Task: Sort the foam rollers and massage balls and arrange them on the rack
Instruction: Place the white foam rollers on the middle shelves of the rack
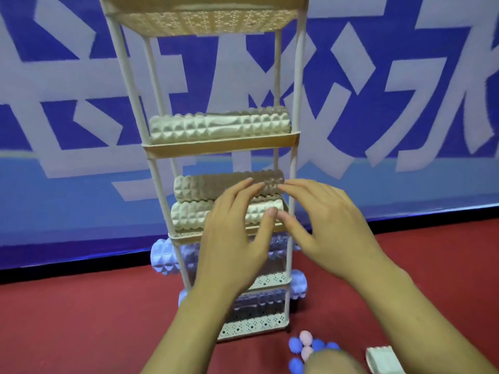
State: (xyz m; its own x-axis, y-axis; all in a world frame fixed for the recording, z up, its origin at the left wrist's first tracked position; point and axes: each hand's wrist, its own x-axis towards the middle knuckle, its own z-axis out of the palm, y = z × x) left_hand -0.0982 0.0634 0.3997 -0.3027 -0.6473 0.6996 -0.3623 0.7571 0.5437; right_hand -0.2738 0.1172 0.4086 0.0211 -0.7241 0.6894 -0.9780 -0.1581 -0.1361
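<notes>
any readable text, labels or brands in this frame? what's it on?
Blue banner behind the rack: big white characters, cropped by the frame and partly hidden by the rack, so no full word can be read.
Foam rollers, rack shelves, massage balls: no label or brand shows.

A blue banner with large pale characters covers the wall behind, its dark bottom edge meeting a dull red carpeted floor that spreads below.

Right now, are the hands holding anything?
No. Both the left hand and right hand are open, fingertips touching the upper roller, not gripping.
</notes>
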